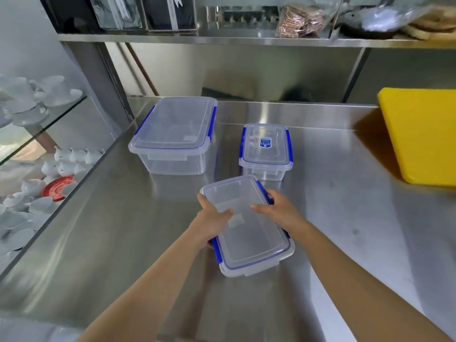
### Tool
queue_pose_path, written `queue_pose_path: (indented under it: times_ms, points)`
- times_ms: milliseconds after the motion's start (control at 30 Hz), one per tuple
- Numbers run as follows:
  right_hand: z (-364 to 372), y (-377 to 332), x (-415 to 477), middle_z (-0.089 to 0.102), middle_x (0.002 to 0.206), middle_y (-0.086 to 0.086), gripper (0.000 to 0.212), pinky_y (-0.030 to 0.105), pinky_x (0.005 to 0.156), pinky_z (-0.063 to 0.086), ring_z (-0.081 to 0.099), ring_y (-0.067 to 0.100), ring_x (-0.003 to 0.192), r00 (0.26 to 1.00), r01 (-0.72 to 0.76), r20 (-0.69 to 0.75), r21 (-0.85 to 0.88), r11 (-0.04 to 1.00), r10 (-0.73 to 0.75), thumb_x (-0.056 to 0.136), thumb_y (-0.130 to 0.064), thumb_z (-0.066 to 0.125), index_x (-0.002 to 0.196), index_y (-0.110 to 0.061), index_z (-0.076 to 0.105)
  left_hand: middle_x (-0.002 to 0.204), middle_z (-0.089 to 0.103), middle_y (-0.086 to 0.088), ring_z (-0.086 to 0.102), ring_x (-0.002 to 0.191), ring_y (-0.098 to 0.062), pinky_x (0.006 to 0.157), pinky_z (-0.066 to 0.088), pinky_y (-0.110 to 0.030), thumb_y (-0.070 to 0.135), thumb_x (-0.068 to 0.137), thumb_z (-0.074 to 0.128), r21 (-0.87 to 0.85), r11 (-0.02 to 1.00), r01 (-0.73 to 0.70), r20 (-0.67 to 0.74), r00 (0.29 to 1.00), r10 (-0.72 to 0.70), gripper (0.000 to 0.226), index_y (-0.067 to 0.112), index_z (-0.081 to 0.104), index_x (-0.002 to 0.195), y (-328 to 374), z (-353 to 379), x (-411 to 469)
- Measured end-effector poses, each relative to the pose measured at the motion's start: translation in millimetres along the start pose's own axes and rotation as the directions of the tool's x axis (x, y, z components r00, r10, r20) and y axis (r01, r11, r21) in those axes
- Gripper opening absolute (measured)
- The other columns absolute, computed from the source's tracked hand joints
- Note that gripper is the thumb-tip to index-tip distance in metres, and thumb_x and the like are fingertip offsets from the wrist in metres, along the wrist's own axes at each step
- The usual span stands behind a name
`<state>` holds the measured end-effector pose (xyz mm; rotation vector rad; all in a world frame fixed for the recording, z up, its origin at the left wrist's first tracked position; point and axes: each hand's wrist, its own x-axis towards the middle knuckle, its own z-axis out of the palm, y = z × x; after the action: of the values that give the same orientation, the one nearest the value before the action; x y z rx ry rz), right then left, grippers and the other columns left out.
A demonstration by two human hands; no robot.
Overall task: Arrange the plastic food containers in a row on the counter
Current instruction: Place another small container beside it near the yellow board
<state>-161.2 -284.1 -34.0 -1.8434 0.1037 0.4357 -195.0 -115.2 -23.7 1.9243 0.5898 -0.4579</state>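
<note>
Three clear plastic containers with blue clips are on the steel counter (345,218). The large container (172,134) stands at the back left. A small container (266,150) with a blue label sits to its right. The medium container (249,233) is nearest me, turned at an angle. My left hand (212,218) grips its left side with the thumb on the lid. Gripping its right side is my right hand (278,209), fingers resting on the lid. I cannot tell whether it is lifted or resting on the counter.
A yellow cutting board (424,137) lies at the counter's right. To the left, a glass case holds white cups and dishes (37,193). A steel shelf (246,38) with bags and boxes runs above the back wall.
</note>
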Motion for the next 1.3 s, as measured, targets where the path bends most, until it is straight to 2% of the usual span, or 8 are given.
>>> queue_pose_path:
  times_ms: [233,400,533,633,700,800,1000,1300]
  points:
    - [-73.5,26.8,-24.1,0.063,0.088,-0.008,0.035,0.025,0.058,0.049,0.063,0.011,0.075,0.988,-0.062,-0.141,0.043,0.997,0.068,0.081,-0.021,0.068,0.113,-0.021,0.053,0.094,0.049,0.012,0.064,0.099,-0.025,0.082,0.057,-0.051,0.031,0.078,0.064,0.032,0.994,-0.103,0.182,0.979,0.095,0.093,0.020,-0.003,0.141,33.9,62.4,-2.3]
    - [-132.9,45.6,-34.1,0.061,0.090,-0.001,0.027,0.032,0.068,0.052,0.062,0.018,0.078,0.941,-0.125,-0.316,0.012,0.992,0.123,0.081,-0.025,0.067,0.104,-0.019,0.054,0.103,0.057,0.000,0.060,0.085,-0.016,0.076,0.054,-0.040,0.013,0.072,0.076,-0.110,0.984,-0.138,0.302,0.939,0.166,0.073,0.016,0.022,0.121,56.9,117.2,-6.7]
    - [-168.5,55.3,-30.6,0.061,0.099,0.010,0.029,0.037,0.073,0.051,0.060,0.028,0.086,0.875,-0.163,-0.460,0.010,0.987,0.150,0.081,-0.027,0.067,0.103,-0.011,0.057,0.120,0.045,-0.013,0.056,0.104,-0.028,0.091,0.049,-0.040,0.022,0.072,0.076,-0.056,0.959,-0.279,0.145,0.948,0.284,0.059,0.004,0.035,0.109,66.3,159.1,-0.5]
    - [-187.2,54.9,-16.4,0.058,0.098,0.008,0.030,0.037,0.075,0.048,0.055,0.026,0.086,0.852,-0.169,-0.509,-0.040,0.985,0.126,0.084,-0.027,0.064,0.107,-0.009,0.055,0.120,0.047,-0.004,0.055,0.112,-0.023,0.091,0.052,-0.037,0.042,0.055,0.081,0.001,0.932,-0.361,0.279,0.896,0.347,0.080,0.013,0.042,0.118,77.6,175.8,5.6]
    - [-196.9,51.6,-3.4,0.054,0.101,0.007,0.037,0.034,0.077,0.045,0.053,0.025,0.089,0.838,-0.184,-0.533,-0.077,0.980,0.115,0.086,-0.029,0.061,0.115,-0.008,0.052,0.125,0.040,0.000,0.041,0.121,-0.013,0.091,0.046,-0.024,0.056,0.037,0.080,0.101,0.880,-0.464,0.378,0.836,0.398,0.108,0.021,0.037,0.130,84.1,182.6,11.8]
    - [-205.5,46.9,19.6,0.053,0.100,0.007,0.038,0.033,0.077,0.043,0.052,0.025,0.089,0.832,-0.188,-0.542,-0.077,0.979,0.117,0.086,-0.030,0.061,0.115,-0.008,0.051,0.141,0.020,-0.004,0.022,0.135,-0.019,0.112,0.031,-0.036,0.064,0.026,0.076,0.300,0.785,-0.542,0.384,0.822,0.421,0.143,0.024,0.009,0.145,92.5,189.2,24.2]
    - [-220.6,35.0,72.2,0.055,0.095,0.008,0.036,0.033,0.069,0.041,0.053,0.025,0.082,0.845,-0.161,-0.526,-0.081,0.984,0.095,0.084,-0.030,0.063,0.108,-0.006,0.053,0.158,-0.010,0.002,-0.009,0.146,-0.015,0.120,0.011,-0.037,0.049,0.047,0.080,0.305,0.808,-0.505,0.366,0.845,0.390,0.140,0.021,-0.013,0.148,120.0,191.8,52.6]
    - [-241.5,25.5,137.3,0.059,0.103,0.010,0.041,0.038,0.077,0.051,0.056,0.026,0.088,0.829,-0.161,-0.560,-0.234,0.959,0.003,0.086,-0.042,0.055,0.110,-0.009,0.052,0.144,0.036,0.004,0.038,0.131,-0.014,0.108,0.041,-0.041,0.041,0.064,0.077,0.234,0.814,-0.531,0.148,0.847,0.510,0.094,0.028,0.026,0.142,137.8,204.7,101.4]
